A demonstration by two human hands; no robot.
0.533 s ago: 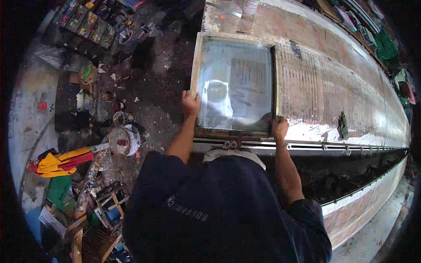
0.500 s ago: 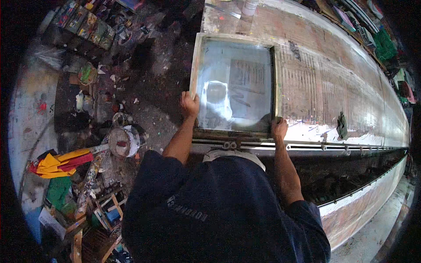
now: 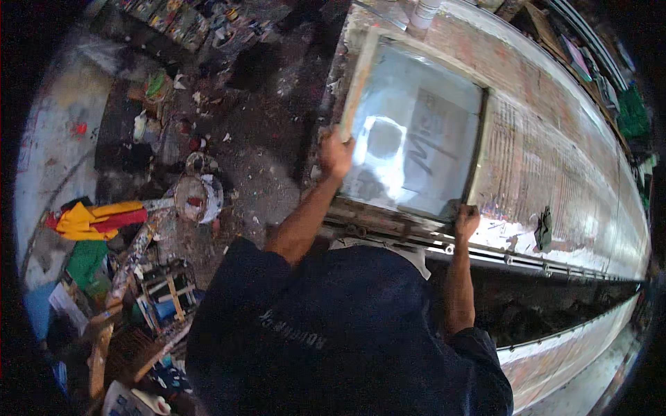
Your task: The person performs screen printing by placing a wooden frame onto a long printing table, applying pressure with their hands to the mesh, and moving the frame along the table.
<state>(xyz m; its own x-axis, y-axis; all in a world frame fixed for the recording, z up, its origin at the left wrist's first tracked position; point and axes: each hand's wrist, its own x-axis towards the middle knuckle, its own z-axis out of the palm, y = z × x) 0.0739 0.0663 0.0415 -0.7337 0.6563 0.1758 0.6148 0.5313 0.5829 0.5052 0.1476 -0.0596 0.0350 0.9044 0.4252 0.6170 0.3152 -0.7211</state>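
A screen-printing frame [image 3: 416, 128] with wooden sides and a pale, shiny mesh lies on the near left end of a long printing table [image 3: 548, 132]. Dark lettering and a greyish rectangle show in the mesh, along with a bright glare. My left hand [image 3: 336, 154] is closed round the frame's left side, towards its near corner. At the near right corner, my right hand [image 3: 467, 223] grips the frame too; its fingertips are partly hidden. Just right of that hand, a small dark scrap [image 3: 543, 229] rests on a white patch of the tabletop.
A rail [image 3: 510, 260] runs along the table's near edge, with a dark trough beyond it. A white tub [image 3: 424, 12] stands at the far end. On the left are a paint-stained bucket [image 3: 198, 197], a yellow and red cloth [image 3: 100, 220] and wooden pieces on the littered floor.
My view has swung, so the table, frame and floor things appear tilted and shifted. Both hands keep their hold on the frame. The lettering in the mesh shows more plainly.
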